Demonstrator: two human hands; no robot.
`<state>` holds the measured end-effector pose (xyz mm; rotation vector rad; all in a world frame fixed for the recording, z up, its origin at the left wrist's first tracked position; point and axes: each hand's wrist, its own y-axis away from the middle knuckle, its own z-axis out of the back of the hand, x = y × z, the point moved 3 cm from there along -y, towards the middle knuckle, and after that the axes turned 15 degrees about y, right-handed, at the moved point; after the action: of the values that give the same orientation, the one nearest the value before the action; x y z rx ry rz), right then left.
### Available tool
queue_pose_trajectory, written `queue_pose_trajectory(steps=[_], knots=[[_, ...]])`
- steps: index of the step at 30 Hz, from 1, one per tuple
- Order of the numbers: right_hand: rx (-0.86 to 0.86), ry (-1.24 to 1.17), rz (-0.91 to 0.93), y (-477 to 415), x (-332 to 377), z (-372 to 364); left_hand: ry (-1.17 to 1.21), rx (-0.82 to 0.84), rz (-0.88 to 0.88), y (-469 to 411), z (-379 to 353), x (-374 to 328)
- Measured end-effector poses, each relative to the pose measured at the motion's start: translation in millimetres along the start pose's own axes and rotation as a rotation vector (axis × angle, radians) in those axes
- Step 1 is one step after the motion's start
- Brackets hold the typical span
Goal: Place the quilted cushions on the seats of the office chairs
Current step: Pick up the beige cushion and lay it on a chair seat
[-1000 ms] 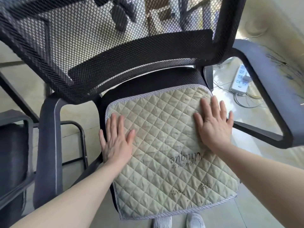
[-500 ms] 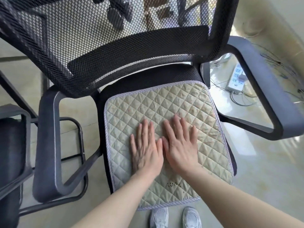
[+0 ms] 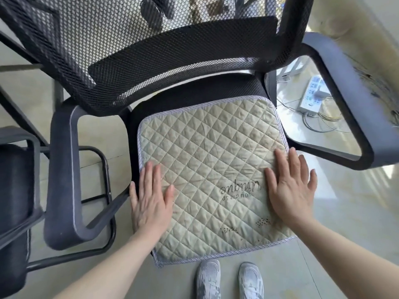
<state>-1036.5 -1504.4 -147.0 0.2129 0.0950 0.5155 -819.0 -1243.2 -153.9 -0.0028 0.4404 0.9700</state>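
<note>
Both hands flat, nothing gripped: the left hand (image 3: 151,199) lies palm-down with fingers spread on the left edge of the quilted cushion (image 3: 211,169), little finger spilling over the trim, and the right hand (image 3: 290,188) is pressed open on the right edge, its outer fingers hanging past the border. One cushion in sight, beige with diamond stitching and a pale striped trim, sitting on the black seat (image 3: 194,98) of the office chair (image 3: 151,61); its near edge overhangs the seat's front, and a dark strip of seat shows bare along the back edge. Stitched lettering reads upside-down between the hands, small and hard to make out. Two armrests flank the seat, the left armrest (image 3: 62,169) and the right armrest (image 3: 354,108), the latter cut off at the frame's side. A second chair (image 3: 15,190) shows at the left, only partly in frame. Below the cushion's near edge, two pale shoes (image 3: 230,281) on the floor (image 3: 345,212), toes only. Beyond the right armrest lies one white power strip (image 3: 312,96) with a tangle of cables, partly hidden by the arm's frame.
</note>
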Motion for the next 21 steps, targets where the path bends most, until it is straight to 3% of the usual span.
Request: queue_pose_trajectory(steps=[5, 12, 21], knots=[[-0.075, -0.048, -0.020, 12.5, 11.6, 7.8, 0.037, -0.026, -0.037, 13.1, 3.9, -36.8], [-0.121, -0.006, 0.317, 92.7, 74.2, -9.9, 0.125, 0.076, -0.086, 65.2, -26.6, -100.5], [-0.121, 0.088, 0.296, 85.6, 22.9, -26.8, -0.046, 0.112, -0.114, 73.8, -27.9, -56.7]])
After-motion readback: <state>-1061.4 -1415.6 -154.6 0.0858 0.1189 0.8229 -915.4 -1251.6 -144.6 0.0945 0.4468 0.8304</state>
